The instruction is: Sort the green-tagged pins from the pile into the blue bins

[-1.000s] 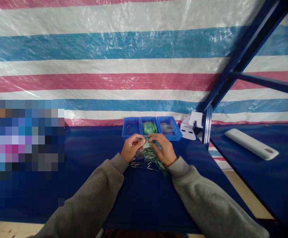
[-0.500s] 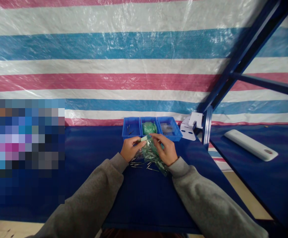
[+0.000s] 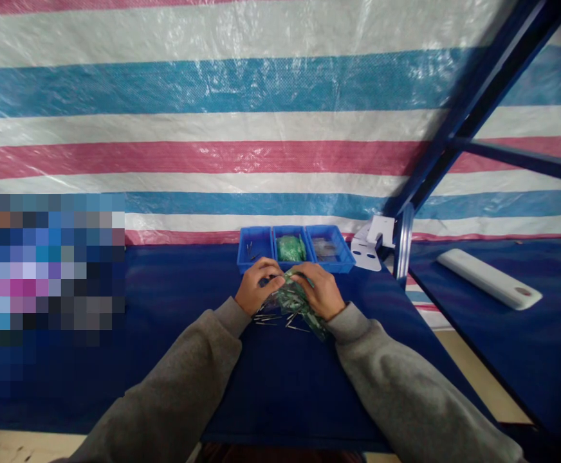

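Observation:
My left hand (image 3: 257, 288) is closed, its thumb and fingers pinching at the near side of the blue bins. My right hand (image 3: 323, 293) meets it from the other side, fingers curled in. Between the fingertips shows a small green plastic bag (image 3: 288, 276), partly covered by both hands. Below them lies a heap of crinkled green clear packets (image 3: 294, 302), partly under my right hand. Thin metal pointed pieces (image 3: 267, 319) are scattered in front of the heap; their exact kind is too small to tell.
Three joined blue bins stand behind: the left bin (image 3: 255, 258) has a few thin pieces, the middle a green bundle (image 3: 290, 248), the right clear packets (image 3: 326, 249). White cut-out sheets (image 3: 366, 256) lean by a blue post (image 3: 404, 247). A long white case (image 3: 490, 278) lies right.
My fingers have closed in over the small bag, and the pale part seen between them before is now covered. My right fingertips have curled down. The heap and bins look the same.

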`<state>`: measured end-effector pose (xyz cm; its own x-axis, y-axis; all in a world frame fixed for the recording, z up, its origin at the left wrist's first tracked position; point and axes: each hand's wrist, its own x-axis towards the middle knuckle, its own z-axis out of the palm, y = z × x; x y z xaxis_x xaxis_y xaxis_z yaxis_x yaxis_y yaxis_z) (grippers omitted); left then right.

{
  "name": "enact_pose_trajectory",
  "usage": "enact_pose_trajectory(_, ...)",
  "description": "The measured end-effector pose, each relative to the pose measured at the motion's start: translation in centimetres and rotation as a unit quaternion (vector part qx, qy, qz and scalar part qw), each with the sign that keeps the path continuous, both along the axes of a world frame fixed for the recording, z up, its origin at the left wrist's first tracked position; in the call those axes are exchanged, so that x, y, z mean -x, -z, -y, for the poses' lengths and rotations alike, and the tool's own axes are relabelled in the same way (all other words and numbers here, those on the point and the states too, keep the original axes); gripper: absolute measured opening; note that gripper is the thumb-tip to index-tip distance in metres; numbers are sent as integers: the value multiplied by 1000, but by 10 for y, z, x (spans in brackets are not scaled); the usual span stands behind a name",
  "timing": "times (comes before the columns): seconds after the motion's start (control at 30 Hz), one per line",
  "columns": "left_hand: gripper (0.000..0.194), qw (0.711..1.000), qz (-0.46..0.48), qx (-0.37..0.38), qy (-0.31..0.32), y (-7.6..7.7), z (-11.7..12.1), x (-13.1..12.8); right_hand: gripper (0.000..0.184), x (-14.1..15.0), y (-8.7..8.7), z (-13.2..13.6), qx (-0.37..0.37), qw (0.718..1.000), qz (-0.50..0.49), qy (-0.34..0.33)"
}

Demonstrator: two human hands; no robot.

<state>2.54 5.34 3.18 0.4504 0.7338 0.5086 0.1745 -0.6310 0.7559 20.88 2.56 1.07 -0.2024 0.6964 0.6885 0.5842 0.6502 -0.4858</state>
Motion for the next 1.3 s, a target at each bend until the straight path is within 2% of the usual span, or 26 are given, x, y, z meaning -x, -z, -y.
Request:
enact_pose_trajectory(0.13,34,998,-50,29,-18,-1,3,0,18,1,-2,2,26,999,-42,13)
enact_pose_trajectory(0.27,26,989,52,136,-13,6,4,-2,29,3,-4,3,97,991,-86,19)
enact_pose_trajectory(0.33,31,977,105,184,-8,9,3,-4,27,3,-3,2,117,989,-94,12)
enact_pose_trajectory(0.47,47,973,122,198,-5,15,0,-4,26,4,-3,1,135,981,-141,8)
enact_pose_trajectory(0.53,51,980,102,173,-8,16,1,-3,28,5,-4,1,145,972,-184,-4)
enact_pose_trajectory(0.7,33,1000,4,26,2,8,2,1,23,4,-9,2,184,941,-281,-31)
enact_pose_trajectory(0.77,38,998,-20,-58,-9,5,1,1,24,4,-8,2,210,924,-315,-50)
enact_pose_trajectory(0.83,35,991,-28,-122,-37,3,0,1,26,4,-6,1,226,916,-328,-53)
enact_pose_trajectory(0.93,20,987,-27,-149,-51,4,0,0,25,5,-3,0,231,916,-324,-50)
enact_pose_trajectory(1.03,19,991,-31,-112,-72,4,1,1,25,3,-5,1,200,939,-277,-45)
enact_pose_trajectory(1.17,32,995,-3,26,-100,1,2,3,30,-1,-13,6,89,984,-149,-35)
enact_pose_trajectory(1.23,40,991,33,86,-93,1,2,2,38,-1,-14,7,45,994,-93,-42)
enact_pose_trajectory(1.3,44,988,54,121,-77,1,3,1,38,1,-13,8,17,998,-45,-40)
